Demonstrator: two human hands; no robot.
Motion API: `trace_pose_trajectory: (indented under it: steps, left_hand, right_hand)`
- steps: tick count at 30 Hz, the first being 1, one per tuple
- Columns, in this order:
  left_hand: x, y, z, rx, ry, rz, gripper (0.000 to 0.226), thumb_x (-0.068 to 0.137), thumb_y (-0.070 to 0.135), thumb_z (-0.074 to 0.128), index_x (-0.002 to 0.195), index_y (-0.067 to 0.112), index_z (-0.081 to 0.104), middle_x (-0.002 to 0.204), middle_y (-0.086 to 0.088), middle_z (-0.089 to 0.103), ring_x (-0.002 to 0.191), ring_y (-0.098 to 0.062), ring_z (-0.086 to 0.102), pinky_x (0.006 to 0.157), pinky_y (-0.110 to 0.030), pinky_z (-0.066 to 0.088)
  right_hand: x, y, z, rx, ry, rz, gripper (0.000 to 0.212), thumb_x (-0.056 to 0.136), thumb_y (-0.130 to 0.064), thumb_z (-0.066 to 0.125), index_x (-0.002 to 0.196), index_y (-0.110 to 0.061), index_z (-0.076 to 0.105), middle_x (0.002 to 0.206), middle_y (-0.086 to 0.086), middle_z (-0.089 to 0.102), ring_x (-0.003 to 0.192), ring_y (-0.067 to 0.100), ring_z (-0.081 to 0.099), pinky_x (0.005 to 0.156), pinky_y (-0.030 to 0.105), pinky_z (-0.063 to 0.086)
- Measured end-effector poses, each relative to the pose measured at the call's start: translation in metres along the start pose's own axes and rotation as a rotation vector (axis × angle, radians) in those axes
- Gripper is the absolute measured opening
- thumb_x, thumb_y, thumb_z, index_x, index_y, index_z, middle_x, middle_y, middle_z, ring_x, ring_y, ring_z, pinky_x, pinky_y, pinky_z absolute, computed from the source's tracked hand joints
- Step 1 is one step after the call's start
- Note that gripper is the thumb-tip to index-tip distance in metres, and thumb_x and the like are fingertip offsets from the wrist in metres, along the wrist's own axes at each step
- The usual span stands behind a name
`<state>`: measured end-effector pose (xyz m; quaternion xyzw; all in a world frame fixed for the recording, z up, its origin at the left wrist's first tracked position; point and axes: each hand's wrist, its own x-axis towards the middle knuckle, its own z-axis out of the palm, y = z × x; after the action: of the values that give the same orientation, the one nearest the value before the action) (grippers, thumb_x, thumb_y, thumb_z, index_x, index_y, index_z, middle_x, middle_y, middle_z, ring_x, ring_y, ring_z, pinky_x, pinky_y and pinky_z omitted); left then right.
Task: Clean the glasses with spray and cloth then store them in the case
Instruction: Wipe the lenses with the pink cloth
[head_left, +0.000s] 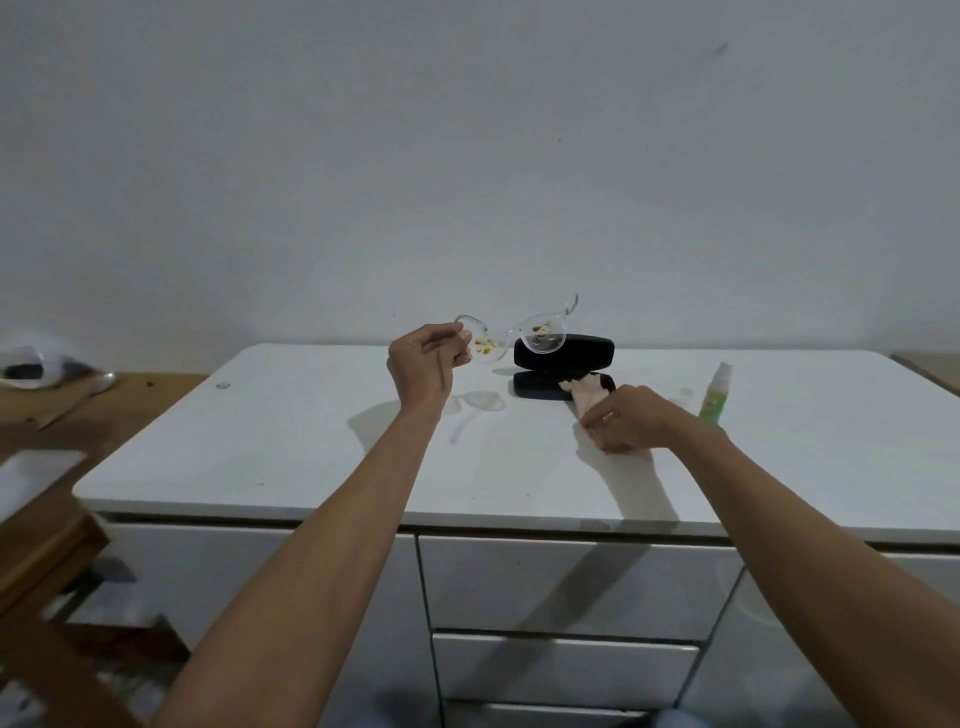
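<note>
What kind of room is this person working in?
Probably a room in a home, not a workshop: a white cabinet with drawers against a plain wall, beside a wooden table bearing a spoon.

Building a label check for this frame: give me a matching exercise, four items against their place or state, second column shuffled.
Column 1:
1. clear-framed glasses with yellow-brown smears
2. black hard glasses case
3. pale pink cleaning cloth
4. small green spray bottle

Column 2:
A. standing upright on the white countertop, to the right of the right hand
B. lying open by the wall
C. held up in the left hand
D. under the right hand's fingers, one end on the case

Pairs: 1-C, 2-B, 3-D, 4-A
</note>
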<state>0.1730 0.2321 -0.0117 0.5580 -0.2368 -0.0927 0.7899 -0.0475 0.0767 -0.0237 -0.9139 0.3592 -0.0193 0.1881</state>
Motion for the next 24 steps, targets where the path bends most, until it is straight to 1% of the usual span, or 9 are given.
trace_pose_trajectory:
  steps: [3,5,8,10,13,16,19,21,24]
  left_hand:
    - [-0.001,0.001,0.0,-0.006,-0.001,-0.001,0.014,0.079,-0.003,0.08,0.092,-0.004,0.076,0.079,-0.016,0.075,0.067,-0.023,0.07,0.072,-0.035,0.063]
    - [-0.002,0.002,-0.001,-0.006,-0.001,-0.004,0.013,0.079,-0.003,0.08,0.092,-0.003,0.077,0.078,-0.015,0.075,0.067,-0.022,0.07,0.074,-0.036,0.063]
    - [-0.003,0.004,-0.004,-0.002,0.013,-0.004,0.014,0.079,-0.002,0.08,0.093,-0.003,0.077,0.079,-0.015,0.075,0.065,-0.021,0.07,0.075,-0.038,0.064]
    - [-0.004,0.007,-0.007,0.004,0.03,0.003,0.015,0.079,-0.002,0.08,0.094,-0.004,0.077,0.08,-0.017,0.075,0.064,-0.02,0.069,0.075,-0.037,0.064]
    - [-0.002,0.012,-0.016,0.029,0.065,0.022,0.014,0.079,-0.001,0.081,0.092,-0.002,0.078,0.077,-0.014,0.076,0.062,-0.019,0.07,0.074,-0.037,0.064]
    - [-0.001,0.017,-0.025,0.051,0.096,0.041,0.014,0.079,-0.001,0.081,0.092,-0.001,0.078,0.073,-0.01,0.076,0.06,-0.017,0.071,0.071,-0.033,0.063]
    - [-0.001,0.021,-0.032,0.069,0.113,0.056,0.013,0.079,-0.001,0.081,0.092,-0.001,0.077,0.074,-0.008,0.075,0.059,-0.015,0.07,0.067,-0.028,0.062]
    - [-0.002,0.024,-0.035,0.082,0.117,0.06,0.013,0.08,-0.001,0.08,0.093,-0.001,0.077,0.075,-0.01,0.075,0.058,-0.014,0.07,0.067,-0.026,0.062]
    - [-0.004,0.027,-0.037,0.1,0.113,0.054,0.013,0.08,-0.001,0.08,0.093,-0.001,0.077,0.074,-0.009,0.076,0.057,-0.016,0.07,0.07,-0.028,0.063]
  right_hand:
    - [0.001,0.001,0.0,0.087,0.015,0.012,0.03,0.086,-0.003,0.072,0.11,-0.02,0.081,0.089,0.001,0.074,0.069,0.012,0.063,0.063,0.018,0.05]
    - [0.003,0.001,0.009,0.1,0.115,0.0,0.023,0.086,-0.003,0.075,0.102,-0.016,0.084,0.082,0.003,0.078,0.056,0.009,0.062,0.064,0.022,0.057]
    - [0.001,-0.002,0.023,0.08,0.229,-0.064,0.015,0.089,-0.004,0.072,0.093,-0.012,0.084,0.079,0.004,0.076,0.058,0.016,0.067,0.067,0.029,0.06]
    - [-0.002,-0.008,0.028,0.176,0.263,-0.079,0.016,0.091,-0.004,0.069,0.083,-0.01,0.081,0.074,0.004,0.075,0.055,0.014,0.069,0.066,0.029,0.059]
    - [-0.003,-0.027,0.029,0.584,0.328,-0.043,0.016,0.091,-0.008,0.071,0.077,-0.008,0.076,0.069,0.005,0.074,0.053,0.008,0.067,0.054,0.024,0.052]
    - [0.0,-0.052,0.023,1.119,0.385,-0.009,0.012,0.093,-0.014,0.072,0.085,-0.006,0.076,0.077,0.007,0.072,0.064,0.016,0.063,0.061,0.028,0.05]
    - [0.003,-0.08,0.013,1.441,0.434,-0.015,0.013,0.092,-0.018,0.074,0.098,-0.006,0.074,0.087,0.009,0.07,0.074,0.018,0.065,0.066,0.031,0.054]
    - [0.004,-0.099,0.008,1.501,0.506,-0.033,0.014,0.092,-0.021,0.076,0.101,-0.011,0.074,0.089,0.005,0.07,0.078,0.017,0.068,0.069,0.029,0.058]
    - [0.006,-0.121,0.009,1.465,0.635,-0.08,0.007,0.089,-0.022,0.079,0.091,-0.016,0.078,0.075,0.007,0.07,0.068,0.02,0.065,0.074,0.037,0.059]
